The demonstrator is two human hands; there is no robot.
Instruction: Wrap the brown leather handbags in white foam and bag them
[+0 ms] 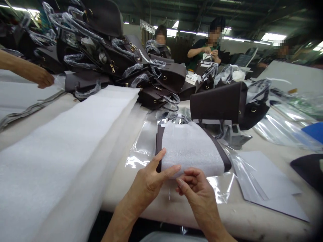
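Note:
A dark brown handbag [227, 163] lies on the table in front of me, its upper side covered by a white foam sheet [193, 146]. Clear plastic shows around and under it. My left hand [148, 179] is open, thumb and forefinger spread over the bag's near left corner and touching the sheet. At the sheet's near edge, my right hand [196, 190] has its fingers curled and thumb pressed in a pinch. Whatever lies between those fingertips is too thin to make out. Plastic-wrapped handles [179, 118] stick out at the bag's far end.
A stack of white foam sheets [60, 141] covers the left side. Brown handbags [166, 75] are heaped behind, another bag [215, 102] lying nearer. Grey boards [267, 181] and clear plastic bags [280, 124] lie right. Another person's hand [41, 76] reaches in; a co-worker [208, 50] stands behind.

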